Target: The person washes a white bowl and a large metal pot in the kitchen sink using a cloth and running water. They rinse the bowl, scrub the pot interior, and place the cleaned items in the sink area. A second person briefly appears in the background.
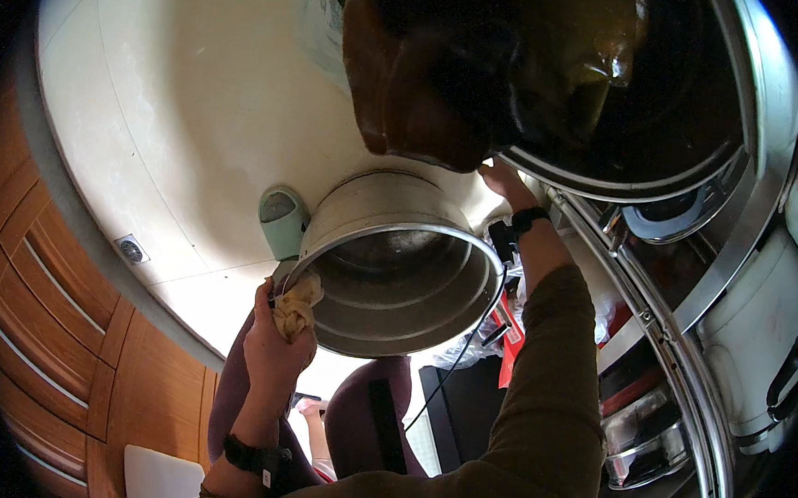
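My left hand (274, 344) grips a crumpled tan cloth (295, 314) against the rim of a large, deep metal pot (375, 195). The pot's mouth is tipped towards me and its ringed inside wall shows. On the far right side of the pot, my right hand (504, 183) is at the lower edge of a glossy dark brown sheet (430, 105). Its fingertips are partly hidden, so whether it grips the sheet cannot be told. The sheet hangs beside a big round metal-rimmed vessel (685, 123) with a dark inside.
A green slipper (281, 223) lies on the pale floor (220, 132) near a drain (132, 249). To the right stands a metal rack (669, 351) with cookware (646, 436). Plastic bags (465, 347) and a black cable (459, 361) lie beside the pot. Wooden cabinet doors (55, 308) line the left.
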The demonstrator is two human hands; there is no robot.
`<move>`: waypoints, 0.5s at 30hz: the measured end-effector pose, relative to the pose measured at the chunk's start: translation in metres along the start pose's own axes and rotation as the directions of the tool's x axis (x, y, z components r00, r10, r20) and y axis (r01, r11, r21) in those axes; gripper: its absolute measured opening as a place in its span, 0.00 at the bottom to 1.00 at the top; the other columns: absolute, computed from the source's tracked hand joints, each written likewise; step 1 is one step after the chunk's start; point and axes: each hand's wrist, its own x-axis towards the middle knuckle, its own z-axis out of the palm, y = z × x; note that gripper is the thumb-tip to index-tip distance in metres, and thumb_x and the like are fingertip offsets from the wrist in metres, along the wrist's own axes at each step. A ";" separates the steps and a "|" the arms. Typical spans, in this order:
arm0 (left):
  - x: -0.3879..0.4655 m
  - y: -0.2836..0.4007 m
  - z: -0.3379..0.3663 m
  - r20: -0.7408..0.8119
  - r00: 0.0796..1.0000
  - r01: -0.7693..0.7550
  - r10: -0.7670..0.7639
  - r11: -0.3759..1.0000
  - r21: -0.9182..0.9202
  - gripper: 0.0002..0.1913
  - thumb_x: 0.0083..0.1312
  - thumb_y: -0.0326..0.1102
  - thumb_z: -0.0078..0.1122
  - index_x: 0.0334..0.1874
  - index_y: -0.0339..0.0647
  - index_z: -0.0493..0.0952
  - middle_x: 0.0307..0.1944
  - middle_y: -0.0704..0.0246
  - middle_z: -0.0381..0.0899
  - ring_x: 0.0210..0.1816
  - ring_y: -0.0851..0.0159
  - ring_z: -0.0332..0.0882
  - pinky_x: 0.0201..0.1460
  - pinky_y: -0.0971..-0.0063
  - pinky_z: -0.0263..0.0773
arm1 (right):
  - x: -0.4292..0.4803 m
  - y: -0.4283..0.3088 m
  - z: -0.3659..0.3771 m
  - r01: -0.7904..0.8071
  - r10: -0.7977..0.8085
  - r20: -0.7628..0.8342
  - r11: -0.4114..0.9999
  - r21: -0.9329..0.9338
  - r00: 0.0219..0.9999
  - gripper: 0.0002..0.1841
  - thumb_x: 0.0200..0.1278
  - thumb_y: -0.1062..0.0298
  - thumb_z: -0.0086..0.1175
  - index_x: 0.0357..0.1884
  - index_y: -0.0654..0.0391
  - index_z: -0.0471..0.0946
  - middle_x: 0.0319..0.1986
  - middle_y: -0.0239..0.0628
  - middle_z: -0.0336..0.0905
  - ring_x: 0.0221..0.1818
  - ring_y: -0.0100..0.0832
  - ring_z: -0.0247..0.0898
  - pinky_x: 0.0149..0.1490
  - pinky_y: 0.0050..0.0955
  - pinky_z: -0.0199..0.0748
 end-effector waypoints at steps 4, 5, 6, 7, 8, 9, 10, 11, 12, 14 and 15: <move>-0.001 0.001 0.000 -0.007 1.000 -0.013 0.013 0.999 0.029 0.38 0.50 0.31 0.60 0.66 0.36 0.55 0.44 0.49 0.77 0.43 0.51 0.80 0.45 0.66 0.75 | 0.003 0.010 0.004 -0.061 0.069 0.048 0.988 -0.143 0.997 0.43 0.56 0.43 0.43 0.68 0.65 0.50 0.64 0.61 0.52 0.67 0.54 0.49 0.68 0.41 0.51; -0.001 0.001 0.000 -0.010 1.000 -0.013 0.014 1.000 0.023 0.38 0.50 0.31 0.60 0.66 0.36 0.55 0.44 0.49 0.77 0.43 0.51 0.80 0.45 0.66 0.75 | 0.005 0.016 0.005 -0.058 0.064 0.040 0.987 -0.149 0.997 0.44 0.56 0.43 0.44 0.68 0.64 0.48 0.65 0.61 0.49 0.68 0.54 0.47 0.68 0.41 0.50; -0.002 0.001 0.000 -0.028 0.999 -0.043 0.043 0.999 0.022 0.38 0.51 0.31 0.60 0.66 0.36 0.55 0.44 0.49 0.77 0.43 0.51 0.80 0.45 0.66 0.75 | 0.003 0.025 0.008 -0.035 0.037 0.009 0.992 -0.121 0.999 0.45 0.55 0.43 0.45 0.69 0.63 0.46 0.67 0.60 0.46 0.68 0.54 0.45 0.68 0.41 0.49; -0.001 0.002 0.001 -0.009 1.000 -0.010 0.010 1.000 0.011 0.39 0.51 0.31 0.60 0.66 0.36 0.54 0.44 0.49 0.76 0.43 0.51 0.80 0.45 0.65 0.75 | 0.003 0.032 0.012 -0.008 0.001 -0.076 0.996 -0.089 0.997 0.46 0.54 0.43 0.46 0.70 0.61 0.46 0.67 0.60 0.44 0.69 0.54 0.43 0.69 0.40 0.48; -0.002 0.002 0.001 -0.004 1.000 -0.005 0.005 1.000 0.004 0.39 0.51 0.31 0.60 0.66 0.35 0.54 0.44 0.49 0.76 0.43 0.51 0.80 0.44 0.65 0.75 | 0.003 0.039 0.017 -0.050 0.043 -0.073 0.995 -0.092 0.996 0.47 0.53 0.43 0.48 0.70 0.59 0.45 0.68 0.60 0.42 0.69 0.54 0.41 0.69 0.40 0.48; -0.002 0.003 0.002 -0.014 1.000 -0.019 0.019 1.000 -0.007 0.39 0.51 0.31 0.60 0.66 0.35 0.54 0.44 0.49 0.76 0.43 0.50 0.80 0.44 0.65 0.75 | 0.003 0.045 0.022 -0.056 0.047 -0.113 0.996 -0.076 0.992 0.47 0.52 0.43 0.49 0.71 0.56 0.44 0.68 0.60 0.40 0.70 0.55 0.39 0.70 0.39 0.47; -0.002 0.004 0.003 -0.013 1.000 -0.021 0.021 1.000 0.007 0.39 0.51 0.31 0.60 0.66 0.35 0.54 0.44 0.49 0.76 0.43 0.50 0.80 0.44 0.65 0.75 | 0.005 0.050 0.023 -0.087 0.073 -0.144 0.992 -0.087 0.987 0.47 0.52 0.44 0.50 0.71 0.56 0.45 0.68 0.60 0.41 0.70 0.55 0.40 0.70 0.39 0.46; -0.001 0.005 0.005 -0.028 0.999 -0.042 0.043 0.999 0.021 0.39 0.51 0.31 0.61 0.66 0.35 0.53 0.44 0.48 0.76 0.42 0.50 0.80 0.44 0.65 0.75 | 0.005 0.054 0.024 -0.133 0.119 -0.143 0.987 -0.093 0.983 0.46 0.53 0.45 0.50 0.71 0.55 0.46 0.68 0.58 0.43 0.69 0.55 0.40 0.70 0.40 0.46; -0.001 0.006 0.006 -0.038 0.999 -0.027 0.029 0.999 0.047 0.39 0.51 0.31 0.61 0.66 0.34 0.53 0.44 0.48 0.76 0.42 0.49 0.80 0.44 0.65 0.75 | 0.006 0.057 0.024 -0.035 0.021 -0.189 0.997 -0.073 0.982 0.44 0.54 0.46 0.50 0.70 0.55 0.47 0.68 0.57 0.45 0.69 0.56 0.41 0.70 0.40 0.46; -0.003 0.008 0.008 -0.038 0.998 -0.041 0.043 0.998 0.052 0.39 0.51 0.31 0.61 0.66 0.34 0.52 0.43 0.47 0.76 0.42 0.48 0.80 0.44 0.65 0.75 | 0.009 0.058 0.022 0.055 -0.059 -0.197 0.998 -0.027 0.979 0.42 0.55 0.47 0.50 0.70 0.54 0.49 0.68 0.55 0.47 0.69 0.56 0.41 0.70 0.41 0.46; -0.003 0.008 0.009 -0.050 0.998 -0.046 0.049 0.997 0.069 0.39 0.52 0.31 0.61 0.66 0.33 0.52 0.43 0.47 0.76 0.42 0.48 0.80 0.44 0.65 0.75 | 0.010 0.056 0.020 0.118 -0.113 -0.185 0.993 0.016 0.976 0.42 0.56 0.47 0.50 0.70 0.54 0.49 0.67 0.54 0.48 0.69 0.56 0.41 0.70 0.41 0.46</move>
